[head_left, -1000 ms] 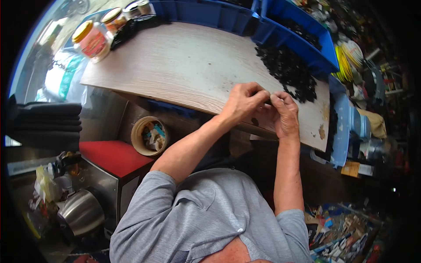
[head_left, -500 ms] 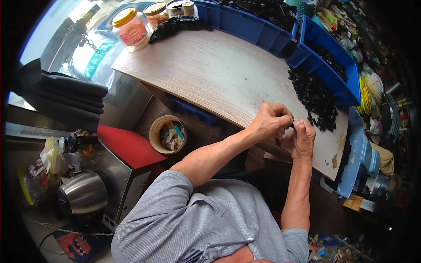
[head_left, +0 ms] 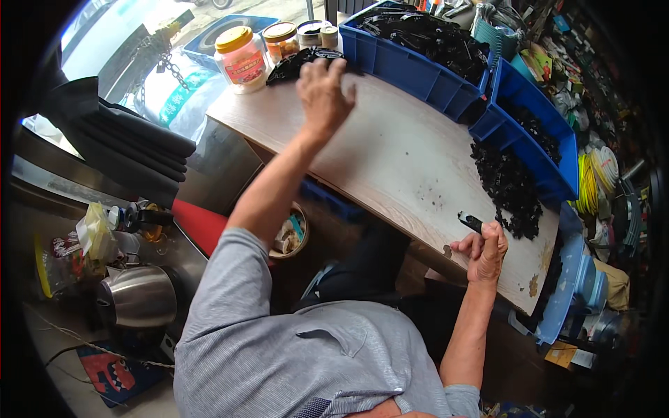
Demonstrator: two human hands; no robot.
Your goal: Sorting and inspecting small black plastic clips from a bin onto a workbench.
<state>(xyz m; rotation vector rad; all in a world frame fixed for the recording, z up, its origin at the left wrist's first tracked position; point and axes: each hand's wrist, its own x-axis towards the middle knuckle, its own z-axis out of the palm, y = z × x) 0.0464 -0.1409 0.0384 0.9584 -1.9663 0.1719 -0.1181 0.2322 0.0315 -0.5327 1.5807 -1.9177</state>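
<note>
My right hand (head_left: 484,252) is closed over the right front edge of the table (head_left: 390,146). Its thumb and fingers pinch a small, flat, elongated black plastic piece (head_left: 470,221), which sticks up and to the left. My left hand (head_left: 325,99) is stretched out over the table's far left part, slightly blurred, its fingers apart and nothing visible in them. Just beyond its fingertips lies a pile of shiny black pieces (head_left: 296,66). A larger heap of small black parts (head_left: 505,184) spreads over the table's right side.
Blue bins (head_left: 418,80) of black parts line the table's far and right sides. A yellow-lidded jar (head_left: 242,61) stands at the far left corner beside smaller jars. Below the front edge is a waste bucket (head_left: 301,230); a metal kettle (head_left: 143,296) stands at left.
My hands, together at the front edge before, have separated. The left has swung far left towards the black pile; the right stays near the edge, the black piece now showing. The view has shifted slightly.
</note>
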